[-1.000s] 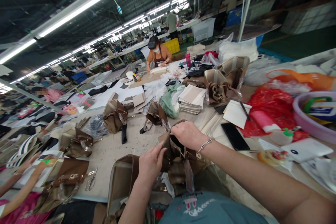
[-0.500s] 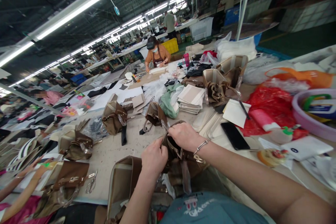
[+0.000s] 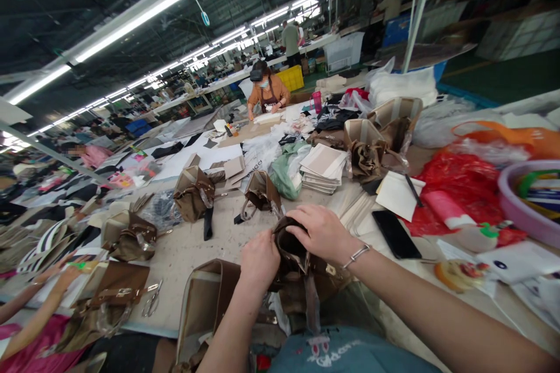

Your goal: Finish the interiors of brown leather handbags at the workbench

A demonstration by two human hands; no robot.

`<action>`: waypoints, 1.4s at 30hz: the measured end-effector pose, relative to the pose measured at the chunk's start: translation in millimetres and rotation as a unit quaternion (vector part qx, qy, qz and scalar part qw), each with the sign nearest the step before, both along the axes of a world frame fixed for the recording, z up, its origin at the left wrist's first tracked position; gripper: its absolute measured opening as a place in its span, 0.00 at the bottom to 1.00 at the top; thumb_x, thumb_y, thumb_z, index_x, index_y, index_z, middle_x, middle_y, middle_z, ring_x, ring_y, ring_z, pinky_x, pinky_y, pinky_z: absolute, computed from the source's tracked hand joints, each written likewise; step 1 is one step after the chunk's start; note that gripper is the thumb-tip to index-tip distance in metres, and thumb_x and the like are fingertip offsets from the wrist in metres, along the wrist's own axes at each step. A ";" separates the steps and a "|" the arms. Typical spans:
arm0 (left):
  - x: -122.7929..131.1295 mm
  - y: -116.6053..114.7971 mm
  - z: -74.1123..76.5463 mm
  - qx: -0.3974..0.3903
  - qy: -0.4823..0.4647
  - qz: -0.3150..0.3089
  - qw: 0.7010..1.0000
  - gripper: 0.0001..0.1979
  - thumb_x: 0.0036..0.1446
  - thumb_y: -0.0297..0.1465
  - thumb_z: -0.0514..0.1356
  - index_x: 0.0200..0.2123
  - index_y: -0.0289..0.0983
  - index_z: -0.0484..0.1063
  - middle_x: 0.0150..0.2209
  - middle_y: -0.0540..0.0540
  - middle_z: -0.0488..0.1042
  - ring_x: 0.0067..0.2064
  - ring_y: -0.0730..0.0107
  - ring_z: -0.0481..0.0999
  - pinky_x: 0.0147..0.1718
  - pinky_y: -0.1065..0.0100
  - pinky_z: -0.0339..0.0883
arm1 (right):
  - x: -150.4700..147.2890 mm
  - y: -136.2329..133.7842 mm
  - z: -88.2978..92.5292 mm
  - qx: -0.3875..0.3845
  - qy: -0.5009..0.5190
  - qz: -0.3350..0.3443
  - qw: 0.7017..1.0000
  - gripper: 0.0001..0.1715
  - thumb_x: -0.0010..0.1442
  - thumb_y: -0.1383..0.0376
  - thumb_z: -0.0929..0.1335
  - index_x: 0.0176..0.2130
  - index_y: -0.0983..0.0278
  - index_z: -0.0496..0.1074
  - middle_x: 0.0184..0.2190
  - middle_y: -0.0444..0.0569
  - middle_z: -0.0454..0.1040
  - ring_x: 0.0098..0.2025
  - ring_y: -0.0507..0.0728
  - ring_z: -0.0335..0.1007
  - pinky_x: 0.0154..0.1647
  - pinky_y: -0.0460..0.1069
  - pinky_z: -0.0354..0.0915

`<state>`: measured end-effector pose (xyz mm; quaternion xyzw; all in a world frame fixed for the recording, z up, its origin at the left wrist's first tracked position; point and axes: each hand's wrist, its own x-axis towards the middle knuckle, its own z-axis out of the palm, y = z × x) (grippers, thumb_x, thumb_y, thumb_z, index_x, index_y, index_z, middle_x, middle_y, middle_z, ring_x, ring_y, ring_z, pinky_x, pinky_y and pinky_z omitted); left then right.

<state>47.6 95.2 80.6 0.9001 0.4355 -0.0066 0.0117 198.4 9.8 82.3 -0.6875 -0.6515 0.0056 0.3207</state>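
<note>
Already, a brown bag point(image 3: 297, 287) has metal hardware point(image 3: 331, 270); left hand point(image 3: 260, 259) pinches its rim point(image 3: 283, 222) at nine o'clock, right hand point(image 3: 324, 234) grips at one; rim work seems unfinished.

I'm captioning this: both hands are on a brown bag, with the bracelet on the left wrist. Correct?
Wrong wrist: the head view shows the bracelet on the right one. The left hand and right hand are indeed on a brown bag.

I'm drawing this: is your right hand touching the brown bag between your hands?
Touching: the head view shows the right hand with its fingers against the rim of the brown bag.
</note>
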 end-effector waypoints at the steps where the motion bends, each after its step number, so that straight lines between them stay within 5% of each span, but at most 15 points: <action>1: 1.2 -1.4 -1.0 0.000 -0.010 0.000 1.000 0.13 0.60 0.29 0.46 0.38 0.36 0.70 0.33 0.44 0.75 0.34 0.64 0.75 0.32 0.68 0.62 | 1.3 -4.0 0.0 0.009 0.003 0.001 1.000 0.14 0.60 0.62 0.63 0.46 0.62 0.69 0.41 0.51 0.70 0.45 0.56 0.63 0.46 0.51 0.58; 6: 2.1 -4.3 -4.2 -0.009 -0.071 -0.027 0.997 0.15 0.62 0.33 0.46 0.48 0.42 0.67 0.40 0.46 0.76 0.37 0.67 0.75 0.34 0.69 0.63 | 4.1 -13.6 -2.3 0.019 0.006 -0.032 0.999 0.17 0.58 0.65 0.64 0.48 0.62 0.67 0.42 0.52 0.70 0.46 0.58 0.60 0.47 0.53 0.56; 20: 0.8 -3.9 -1.6 -0.014 -0.057 -0.017 0.998 0.15 0.63 0.36 0.45 0.46 0.44 0.69 0.36 0.47 0.76 0.34 0.69 0.76 0.31 0.71 0.61 | 12.4 6.0 2.0 -0.003 -0.053 -0.087 0.995 0.09 0.59 0.62 0.64 0.34 0.61 0.74 0.32 0.49 0.68 0.41 0.57 0.57 0.43 0.52 0.51; 28: 9.9 -1.3 -0.9 0.002 -0.026 -0.001 1.000 0.15 0.62 0.32 0.44 0.36 0.36 0.69 0.32 0.44 0.75 0.34 0.66 0.75 0.31 0.70 0.61 | 18.4 -0.2 -7.8 0.024 0.006 -0.078 0.997 0.13 0.58 0.62 0.65 0.44 0.61 0.71 0.37 0.51 0.69 0.43 0.58 0.59 0.46 0.53 0.57; 35: 12.7 4.3 -3.4 -0.012 -0.048 -0.030 0.998 0.18 0.61 0.39 0.48 0.54 0.44 0.63 0.40 0.45 0.76 0.37 0.66 0.76 0.32 0.69 0.63 | 15.6 -18.7 -31.1 0.087 0.122 -0.087 0.985 0.19 0.58 0.62 0.64 0.49 0.64 0.66 0.43 0.53 0.64 0.48 0.58 0.61 0.51 0.55 0.61; 42: 18.0 5.1 -0.7 -0.001 -0.036 -0.023 0.999 0.16 0.62 0.38 0.47 0.43 0.43 0.72 0.36 0.47 0.77 0.34 0.68 0.75 0.31 0.70 0.61 | 7.2 -34.6 -41.1 0.091 0.149 -0.096 0.980 0.23 0.58 0.61 0.63 0.54 0.64 0.62 0.46 0.55 0.62 0.51 0.59 0.60 0.53 0.56 0.62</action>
